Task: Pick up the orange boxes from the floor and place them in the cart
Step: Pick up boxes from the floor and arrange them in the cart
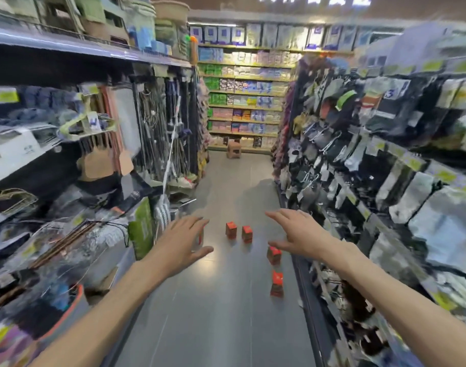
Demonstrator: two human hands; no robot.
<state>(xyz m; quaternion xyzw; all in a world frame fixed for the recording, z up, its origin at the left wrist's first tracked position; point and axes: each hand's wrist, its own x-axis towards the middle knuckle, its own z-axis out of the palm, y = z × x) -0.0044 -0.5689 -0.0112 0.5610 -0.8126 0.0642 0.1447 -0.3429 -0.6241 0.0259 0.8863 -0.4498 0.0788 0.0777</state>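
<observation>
Reaching for orange boxes, both hands spread wide and empty.
My right hand (296,231) hovered nearest one upright box (273,255); my left hand (182,241) possibly hid another.

Store shelves (67,144) with mops, hangers and cleaning goods line the left edge of the grey floor (213,313). Racks of hanging packets (372,154) line the right. A brown cardboard box (234,150) stands at the far end, before stocked shelves (245,102).
</observation>
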